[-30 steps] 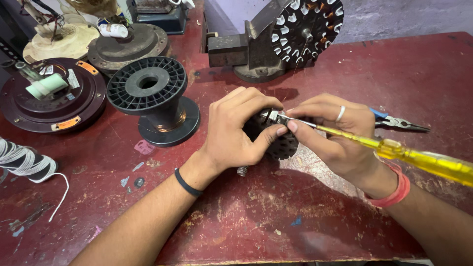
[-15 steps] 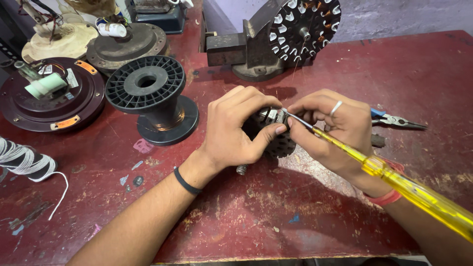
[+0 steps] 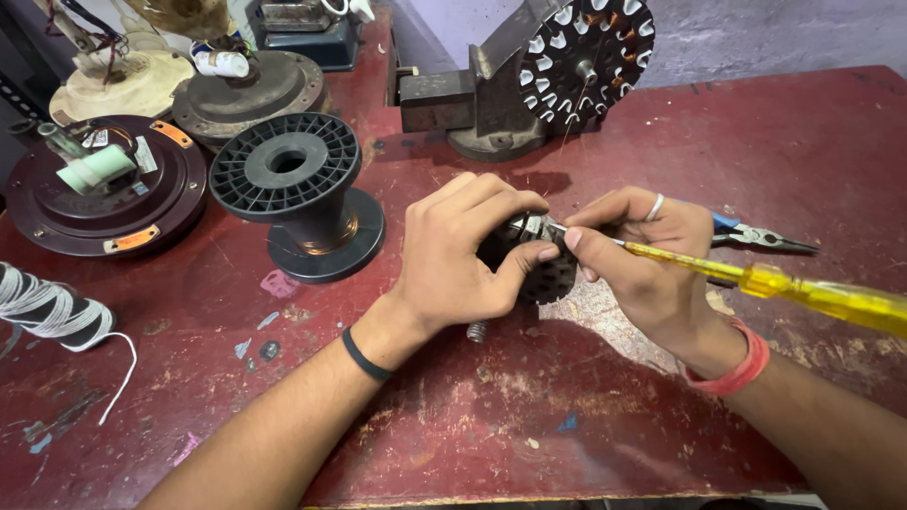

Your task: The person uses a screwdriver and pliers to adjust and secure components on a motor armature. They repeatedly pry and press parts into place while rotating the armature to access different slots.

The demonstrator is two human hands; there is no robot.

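Near the centre of the frame, a small dark slotted motor core (image 3: 539,274) sits low over the worn red worktop (image 3: 586,416), mostly hidden by the hands. The left hand (image 3: 463,255) curls over it from the left, its fingers (image 3: 501,203) closed around the top and the thumb pressing at the right edge. The right hand (image 3: 642,255) pinches the metal shaft of a yellow-handled screwdriver (image 3: 756,280) close to the tip, fingers shut tight on it, with the tip set at the core's upper edge just beside the left thumb.

The risk, as I judge it, lies in that closeness: if the tip slips out of the slot it could jab the left thumb or scrape the winding wire. The long handle hangs out to the right and could lever the tip off line.

A short bolt (image 3: 477,331) lies just below the left hand, and blue-handled pliers (image 3: 756,233) lie behind the right.

Farther left stands a black plastic spool (image 3: 293,189), its barrel showing copper wire, though how much I cannot tell. At the left edge, a dark round motor housing (image 3: 104,198) holds a pale green cylindrical part. At upper centre, a bench vise (image 3: 491,104) grips a larger wound stator (image 3: 586,57).
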